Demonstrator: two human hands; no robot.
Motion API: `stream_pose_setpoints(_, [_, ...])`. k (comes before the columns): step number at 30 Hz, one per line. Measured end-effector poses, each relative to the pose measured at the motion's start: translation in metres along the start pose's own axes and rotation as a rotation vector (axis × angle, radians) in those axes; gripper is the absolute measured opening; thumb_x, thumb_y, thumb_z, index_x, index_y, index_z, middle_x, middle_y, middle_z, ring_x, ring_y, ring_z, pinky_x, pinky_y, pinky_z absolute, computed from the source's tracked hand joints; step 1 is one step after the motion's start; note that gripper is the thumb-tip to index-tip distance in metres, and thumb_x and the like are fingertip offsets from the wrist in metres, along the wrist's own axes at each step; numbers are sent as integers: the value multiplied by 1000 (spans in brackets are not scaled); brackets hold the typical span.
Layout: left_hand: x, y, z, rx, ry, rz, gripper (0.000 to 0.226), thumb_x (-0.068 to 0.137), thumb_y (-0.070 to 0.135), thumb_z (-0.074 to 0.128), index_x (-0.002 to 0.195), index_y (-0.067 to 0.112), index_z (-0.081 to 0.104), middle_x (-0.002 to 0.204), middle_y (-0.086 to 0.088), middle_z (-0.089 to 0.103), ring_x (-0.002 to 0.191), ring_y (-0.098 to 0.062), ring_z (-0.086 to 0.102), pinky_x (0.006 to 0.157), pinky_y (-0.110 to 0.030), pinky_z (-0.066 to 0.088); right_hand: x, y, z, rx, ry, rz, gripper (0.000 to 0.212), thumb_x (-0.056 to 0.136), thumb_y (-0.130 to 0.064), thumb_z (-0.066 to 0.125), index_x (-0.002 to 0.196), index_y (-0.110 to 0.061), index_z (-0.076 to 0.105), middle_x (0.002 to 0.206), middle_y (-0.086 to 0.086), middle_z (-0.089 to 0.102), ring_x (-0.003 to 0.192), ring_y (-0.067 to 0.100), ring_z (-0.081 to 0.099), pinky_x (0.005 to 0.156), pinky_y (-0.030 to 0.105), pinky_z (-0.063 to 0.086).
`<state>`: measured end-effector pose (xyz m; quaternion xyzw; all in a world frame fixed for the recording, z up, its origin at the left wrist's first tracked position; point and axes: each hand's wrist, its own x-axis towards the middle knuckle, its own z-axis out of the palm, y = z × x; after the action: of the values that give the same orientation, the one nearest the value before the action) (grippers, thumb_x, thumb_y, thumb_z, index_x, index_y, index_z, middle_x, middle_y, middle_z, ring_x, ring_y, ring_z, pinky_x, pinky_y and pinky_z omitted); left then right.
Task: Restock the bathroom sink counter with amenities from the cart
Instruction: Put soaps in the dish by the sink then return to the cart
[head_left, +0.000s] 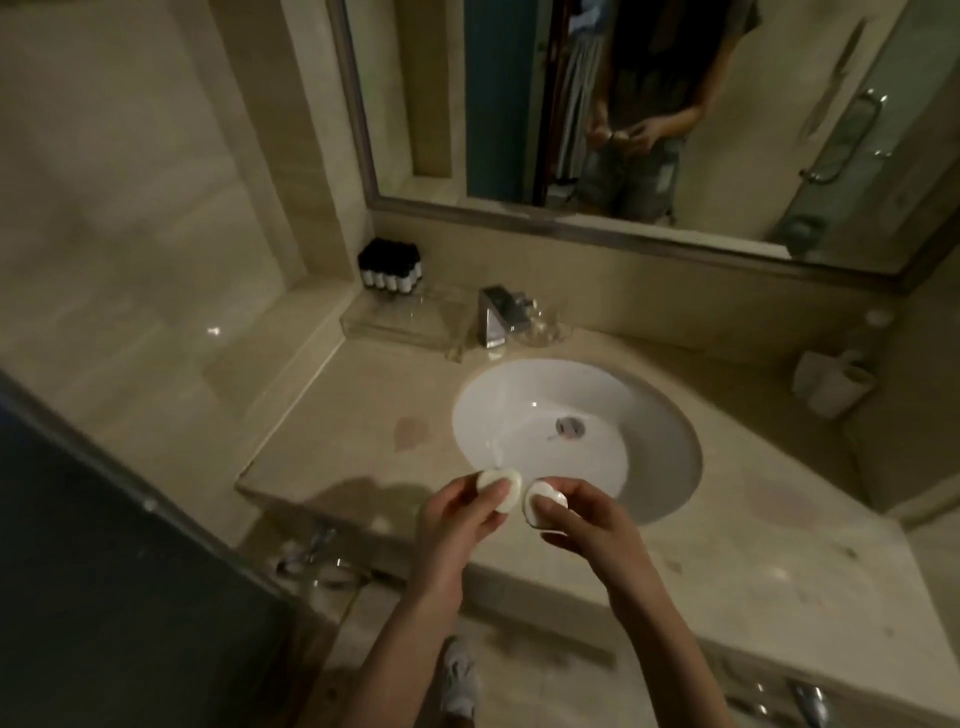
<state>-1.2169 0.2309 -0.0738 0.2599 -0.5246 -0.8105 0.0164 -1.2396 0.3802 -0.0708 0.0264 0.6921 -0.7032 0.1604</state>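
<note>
Now both grips are occupied: the left grip (457, 514) pinches the left soap (497, 484), a small round white puck, and the right grip (587, 525) pinches the right soap (545, 501), the two nearly touching above the sink's (670, 457) near rim. Beyond the sink, the clear tray (395, 325) sits back-left, nearer the left grip; the glass dish (540, 330) sits behind it beside the faucet (493, 312). Bare desk (363, 415) flanks the sink, so I judge both reaches open.

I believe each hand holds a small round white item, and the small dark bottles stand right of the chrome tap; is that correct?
Not quite: the head view shows the small dark bottles left of the chrome tap. The left hand and right hand do each hold a small round white item.
</note>
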Motion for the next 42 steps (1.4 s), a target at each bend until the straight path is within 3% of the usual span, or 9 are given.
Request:
stream_pose_setpoints(4, [82,31,25,16,-91,7,15,80,8,73,96,8,72,95,-5,75,95,-19,70,72,-23,55,83,-26,-1,5,54,4,12,89,-14,66,100,-15,69,93,4,74,83,14,71,74,25,56])
stream_pose_setpoints(13, [212,20,94,86,-75,-207,26,80,6,73,105,5,67,105,-13,71,99,-28,67,75,-27,58,207,-41,-38,-5,187,92,9,88,-13,66,96,-13,68,91,2,74,84,17,71,73,25,56])
stream_pose_setpoints(20, [288,11,135,8,-2,-300,20,83,5,70,103,5,70,105,-12,72,103,-24,66,74,-24,54,289,-38,-75,36,241,126,12,87,-16,67,98,-10,68,94,12,72,89,33,69,84,46,56])
stream_pose_setpoints(25, [337,-8,159,-116,118,-363,25,82,5,71,106,3,67,110,-12,70,106,-24,65,77,-29,54,346,-26,-87,18,263,167,15,85,-20,69,99,-13,67,96,7,72,88,21,70,77,31,57])
stream_pose_setpoints(30, [364,-30,175,-169,266,-272,32,82,7,72,112,2,64,111,-9,70,109,-24,63,77,-32,54,403,-15,-84,-121,290,142,10,85,-16,70,94,-16,66,90,-1,71,72,-1,66,58,9,46])
stream_pose_setpoints(32, [373,-35,180,-184,319,-277,40,81,10,73,119,6,60,114,-6,68,111,-22,62,76,-30,54,429,-10,-86,-170,311,139,13,82,-19,73,93,-17,67,88,-3,72,74,2,67,62,12,50])
stream_pose_setpoints(35, [385,-36,184,-271,395,-300,52,78,7,75,127,9,54,119,-7,64,111,-22,61,70,-28,57,464,0,-85,-280,345,106,18,76,-25,79,91,-22,69,84,-5,73,77,8,70,72,28,58])
stream_pose_setpoints(42, [397,-31,188,-328,442,-311,51,77,-3,73,125,3,56,123,-13,61,105,-20,62,61,-24,59,497,14,-70,-633,266,-20,18,78,-31,76,93,-35,67,86,-12,71,77,1,64,71,24,53])
